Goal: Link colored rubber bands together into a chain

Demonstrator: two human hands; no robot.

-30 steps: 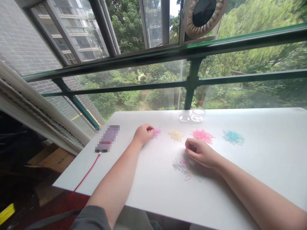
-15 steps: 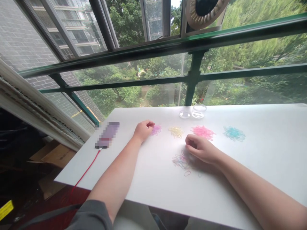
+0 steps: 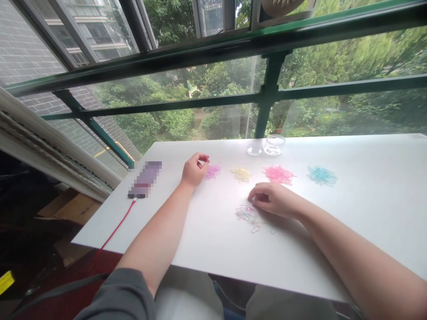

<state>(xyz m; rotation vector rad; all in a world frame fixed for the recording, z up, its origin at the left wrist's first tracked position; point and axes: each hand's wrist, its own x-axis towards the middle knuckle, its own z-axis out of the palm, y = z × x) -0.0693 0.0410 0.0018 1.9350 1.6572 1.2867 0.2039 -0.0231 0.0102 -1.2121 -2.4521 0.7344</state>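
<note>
On a white table (image 3: 367,204) lie small rubber bands sorted by colour: a purple pile (image 3: 213,171), a yellow pile (image 3: 242,174), a pink pile (image 3: 278,174) and a blue pile (image 3: 322,176). A mixed pile (image 3: 247,214) lies nearer to me. My left hand (image 3: 194,169) is lifted just left of the purple pile, thumb and forefinger curled in a loose pinch; I cannot make out anything in it. My right hand (image 3: 271,198) rests with fingers curled, fingertips pinching at the upper right edge of the mixed pile.
Two small clear round dishes (image 3: 267,147) stand at the table's far edge by the window. A blurred purple device (image 3: 145,179) with a red cable (image 3: 113,233) lies at the left. Green window bars (image 3: 267,95) run behind the table. Cardboard boxes (image 3: 66,209) sit below left.
My left hand has lifted off the purple pile and drawn slightly back. My right hand has slid left onto the mixed pile. The camera has tilted down a little.
</note>
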